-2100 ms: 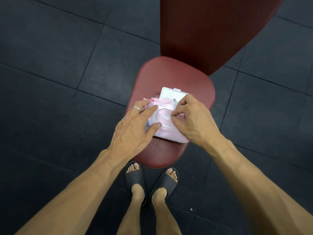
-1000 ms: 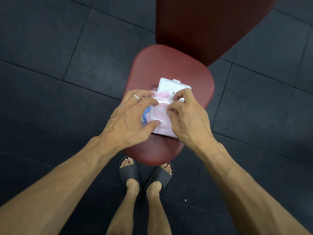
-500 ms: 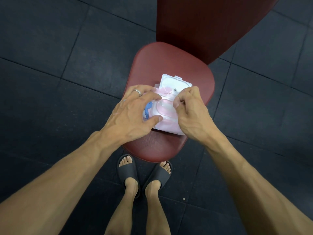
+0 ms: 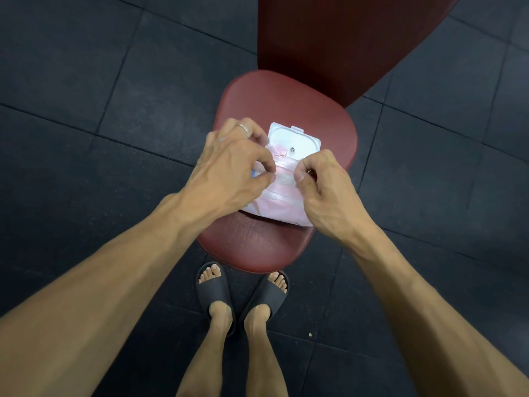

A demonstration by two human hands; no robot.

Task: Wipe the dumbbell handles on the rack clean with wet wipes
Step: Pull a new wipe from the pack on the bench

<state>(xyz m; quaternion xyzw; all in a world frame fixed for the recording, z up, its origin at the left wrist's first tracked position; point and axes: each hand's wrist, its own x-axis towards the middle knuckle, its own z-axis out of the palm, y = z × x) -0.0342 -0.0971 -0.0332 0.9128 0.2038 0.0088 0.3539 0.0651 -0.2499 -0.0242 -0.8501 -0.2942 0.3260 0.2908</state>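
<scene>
While both hands work at the dispenser slot, the left hand (image 4: pixel 229 170) and right hand (image 4: pixel 320 184) curl their fingers (image 4: pixel 299 174) together, pinching at the wet-wipe pack (image 4: pixel 282 209) between them on the red bench seat (image 4: pixel 257 245); flip lid (image 4: pixel 294 138) beyond, open. Best: steady the pack, draw one sheet upward. Dumbbells unseen.

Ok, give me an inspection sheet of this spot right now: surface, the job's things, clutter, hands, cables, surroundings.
Surface: red padded bench seat, upright red backrest behind it.
Job's things: pink wet wipe pack lying on the seat, white flip lid open; dumbbells and rack not in view.
Clutter: a small crumb on the floor.
Hands: left hand and right hand both at the pack's opening, fingers curled; whether a wipe is pinched cannot be told.
Cables: nothing seen.
Surroundings: dark rubber floor tiles; feet in dark slides.
</scene>
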